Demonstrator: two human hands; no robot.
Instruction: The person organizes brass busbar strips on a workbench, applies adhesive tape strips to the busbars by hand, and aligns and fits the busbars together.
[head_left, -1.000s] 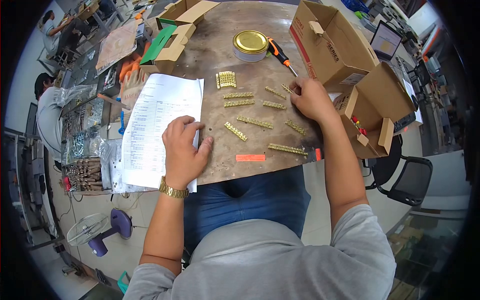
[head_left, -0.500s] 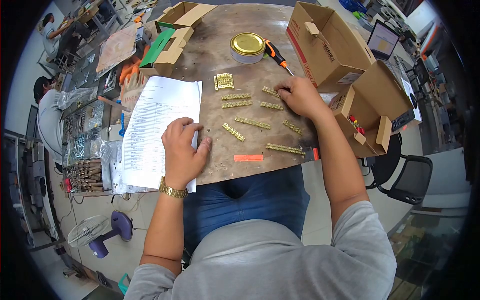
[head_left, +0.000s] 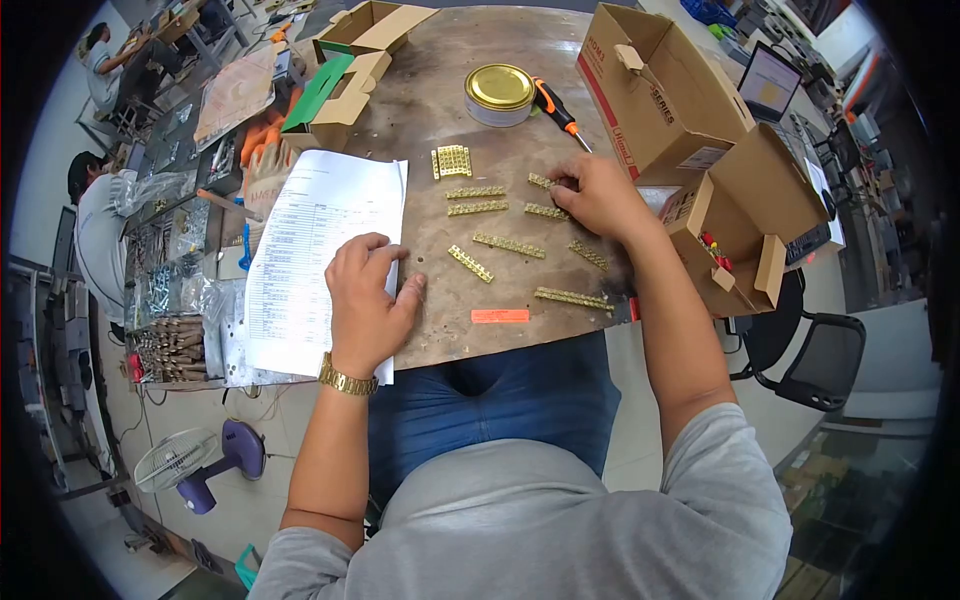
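My left hand (head_left: 368, 300) lies with fingers apart on the right edge of the printed paper sheets (head_left: 300, 250) and the wooden table (head_left: 440, 330). My right hand (head_left: 600, 198) has its thumb and fingertips together on the right end of a short brass strip (head_left: 541, 181). Just below that is another brass strip (head_left: 545, 211). More brass strips are spread over the table, among them a long one (head_left: 510, 246) and a slanted one (head_left: 471, 264). A block of strips (head_left: 453, 161) sits side by side near the top of the paper. An orange label (head_left: 500, 316) lies near the front edge.
A round tin (head_left: 500, 90) and an orange-black screwdriver (head_left: 555, 108) stand and lie at the back. Open cardboard boxes (head_left: 650, 100) are at the right, a green-flapped box (head_left: 330, 95) at the back left. Drill bits, bags and gloves fill the left side, where a person (head_left: 100, 220) sits.
My right hand has moved left from beside the screwdriver tip, and the small strip at its fingertips now lies by the other short strip. My left hand has stayed in place.
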